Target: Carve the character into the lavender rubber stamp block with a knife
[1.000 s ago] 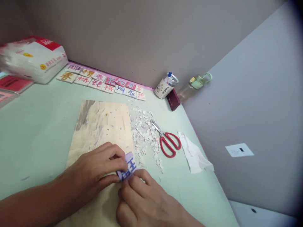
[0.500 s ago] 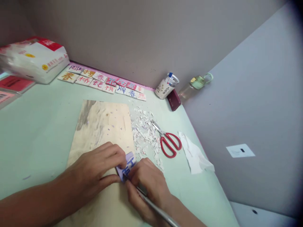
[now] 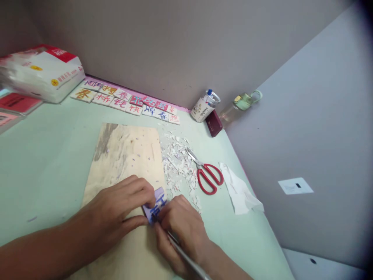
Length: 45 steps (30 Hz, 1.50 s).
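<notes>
My left hand [image 3: 125, 206] is closed on a small flat purple block [image 3: 159, 193] with blue characters, thumb at its near side and fingers at its far side. The block rests on a wooden board [image 3: 131, 147]. In my right hand [image 3: 182, 229] is a slim carving knife [image 3: 189, 258] with a metal handle, gripped like a pen. The knife's tip meets the block's near right part, mostly hidden by my fingers. Both hands almost touch over the block.
Pale shavings [image 3: 177, 163] lie right of the board, beside red-handled scissors [image 3: 205, 175] and a crumpled tissue [image 3: 240, 190]. Behind are rows of character tiles [image 3: 103, 99], a tissue pack [image 3: 55, 74], a can [image 3: 204, 107], a dark red box [image 3: 214, 123] and a bottle [image 3: 240, 105].
The knife's handle has shifted slightly left and down, with my right hand moving a little. My left hand and the purple block look still.
</notes>
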{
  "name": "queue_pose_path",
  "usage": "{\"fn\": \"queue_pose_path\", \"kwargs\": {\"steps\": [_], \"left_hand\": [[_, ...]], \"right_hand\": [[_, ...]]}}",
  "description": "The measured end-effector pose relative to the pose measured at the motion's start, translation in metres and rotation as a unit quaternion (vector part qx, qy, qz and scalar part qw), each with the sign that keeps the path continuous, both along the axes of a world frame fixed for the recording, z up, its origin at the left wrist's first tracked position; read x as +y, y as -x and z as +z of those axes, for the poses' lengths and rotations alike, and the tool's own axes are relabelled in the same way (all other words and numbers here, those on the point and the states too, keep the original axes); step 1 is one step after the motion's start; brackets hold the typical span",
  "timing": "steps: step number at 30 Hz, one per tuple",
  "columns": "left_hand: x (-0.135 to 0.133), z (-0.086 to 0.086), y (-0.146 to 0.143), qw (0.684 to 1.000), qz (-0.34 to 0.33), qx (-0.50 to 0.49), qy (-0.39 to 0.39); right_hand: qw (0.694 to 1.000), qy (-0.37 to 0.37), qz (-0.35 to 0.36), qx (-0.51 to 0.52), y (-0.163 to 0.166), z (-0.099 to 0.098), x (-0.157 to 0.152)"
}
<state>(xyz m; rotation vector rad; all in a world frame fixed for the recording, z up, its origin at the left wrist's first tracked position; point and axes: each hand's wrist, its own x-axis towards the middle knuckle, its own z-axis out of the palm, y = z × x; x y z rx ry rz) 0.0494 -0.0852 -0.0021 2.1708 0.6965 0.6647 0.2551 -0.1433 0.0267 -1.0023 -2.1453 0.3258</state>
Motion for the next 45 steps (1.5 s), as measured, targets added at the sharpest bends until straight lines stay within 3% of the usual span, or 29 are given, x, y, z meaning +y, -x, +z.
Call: {"fn": "queue_pose_path", "kwargs": {"steps": [6,10,16,26,41,45], "left_hand": [[-0.001,0.001,0.000,1.000,0.008,-0.008,-0.007],[-0.001,0.001,-0.001,1.000,0.004,-0.005,-0.016],[-0.001,-0.002,0.000,1.000,0.006,-0.009,-0.004],[0.000,0.001,-0.001,1.000,0.008,-0.009,0.024],[0.001,0.002,0.000,0.999,0.004,-0.017,0.038],[0.002,0.002,0.001,0.999,-0.005,-0.015,0.033]], "right_hand": [[0.975,-0.103,0.077,-0.183,-0.003,-0.002,-0.005],[0.955,-0.108,0.120,-0.249,-0.003,-0.001,-0.010],[0.942,-0.082,0.117,-0.302,0.001,0.017,-0.012],[0.941,-0.095,0.115,-0.303,0.003,0.018,-0.015],[0.949,-0.157,0.084,-0.262,0.004,0.003,-0.015],[0.969,-0.148,0.056,-0.192,0.002,-0.002,-0.012]]}}
